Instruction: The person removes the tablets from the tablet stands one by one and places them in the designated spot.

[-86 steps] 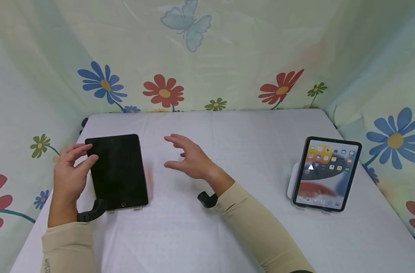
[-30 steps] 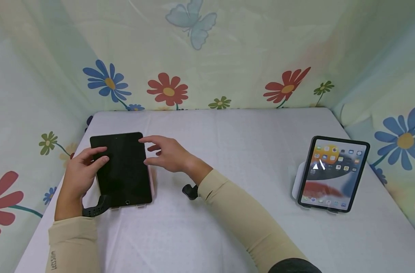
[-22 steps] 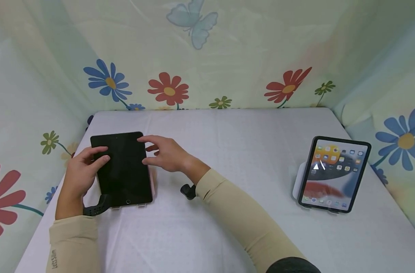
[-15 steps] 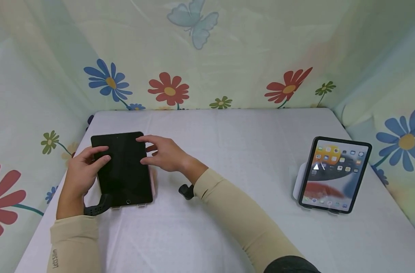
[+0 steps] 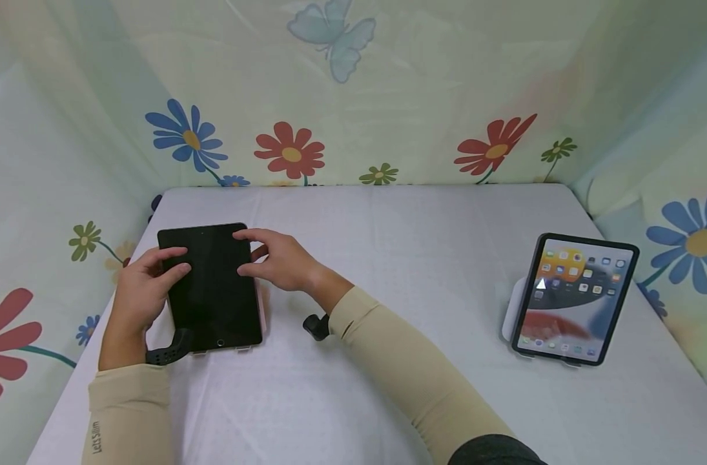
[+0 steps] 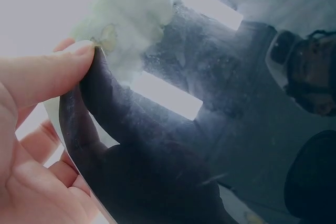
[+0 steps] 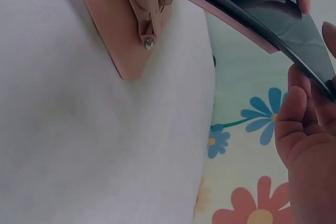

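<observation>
A black tablet (image 5: 214, 290) with a dark screen leans on a pink stand (image 7: 113, 30) at the left of the table. My left hand (image 5: 139, 290) grips its left edge; in the left wrist view the thumb (image 6: 63, 69) lies on the glass and other fingers sit behind the edge. At the upper right edge my right hand (image 5: 286, 261) holds the tablet, index finger and thumb over the front. The right wrist view shows curled fingers (image 7: 291, 108) of that hand behind the rim. Most of the stand is hidden behind the tablet in the head view.
Another tablet (image 5: 574, 303), its screen lit with app icons, leans on a white stand (image 5: 510, 310) at the right. Both stand on a white cloth-covered table (image 5: 388, 226). A flowered curtain (image 5: 423, 77) surrounds the back and sides.
My right hand has come left from above the table to the tablet's right edge. The left fingers reach farther onto the screen. Over the last half second almost nothing moves.
</observation>
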A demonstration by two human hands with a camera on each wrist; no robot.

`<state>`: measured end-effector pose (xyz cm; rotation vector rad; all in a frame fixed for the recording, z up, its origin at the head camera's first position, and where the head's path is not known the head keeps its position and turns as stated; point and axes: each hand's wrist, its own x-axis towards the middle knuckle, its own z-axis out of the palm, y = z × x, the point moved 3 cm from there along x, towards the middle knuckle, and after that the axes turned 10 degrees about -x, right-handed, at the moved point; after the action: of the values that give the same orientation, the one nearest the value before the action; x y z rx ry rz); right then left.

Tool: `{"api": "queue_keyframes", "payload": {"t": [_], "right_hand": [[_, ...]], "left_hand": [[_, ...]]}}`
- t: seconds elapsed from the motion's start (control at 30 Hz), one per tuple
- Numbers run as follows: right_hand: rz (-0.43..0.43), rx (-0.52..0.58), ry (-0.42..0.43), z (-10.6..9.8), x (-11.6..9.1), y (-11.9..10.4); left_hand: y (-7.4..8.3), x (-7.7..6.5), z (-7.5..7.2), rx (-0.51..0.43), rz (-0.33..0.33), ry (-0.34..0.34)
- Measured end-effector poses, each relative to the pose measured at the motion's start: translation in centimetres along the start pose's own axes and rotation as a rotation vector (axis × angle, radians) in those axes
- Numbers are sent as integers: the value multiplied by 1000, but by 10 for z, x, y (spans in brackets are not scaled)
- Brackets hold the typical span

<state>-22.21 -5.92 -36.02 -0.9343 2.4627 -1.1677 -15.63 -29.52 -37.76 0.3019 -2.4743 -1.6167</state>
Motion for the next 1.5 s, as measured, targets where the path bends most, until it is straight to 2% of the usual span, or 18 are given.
{"api": "queue_keyframes", "payload": {"t": [0.4,0.83,1.13,1.33,1.5], "right_hand": [[31,27,25,0,-5,3],[7,37,85,-4,-7,3],[-3,21,126,-10,-11,2],[-20,28,133,-15,-14,0],[-29,21,140,-20,-19,1]], "left_hand": [[4,-1,4,18,-7,-3],[15,-3,6,31,-10,-25],[25,-4,7,-35,17,-38],[31,-4,4,13,60,-68],[38,-4,5,27,47,-92]]}}
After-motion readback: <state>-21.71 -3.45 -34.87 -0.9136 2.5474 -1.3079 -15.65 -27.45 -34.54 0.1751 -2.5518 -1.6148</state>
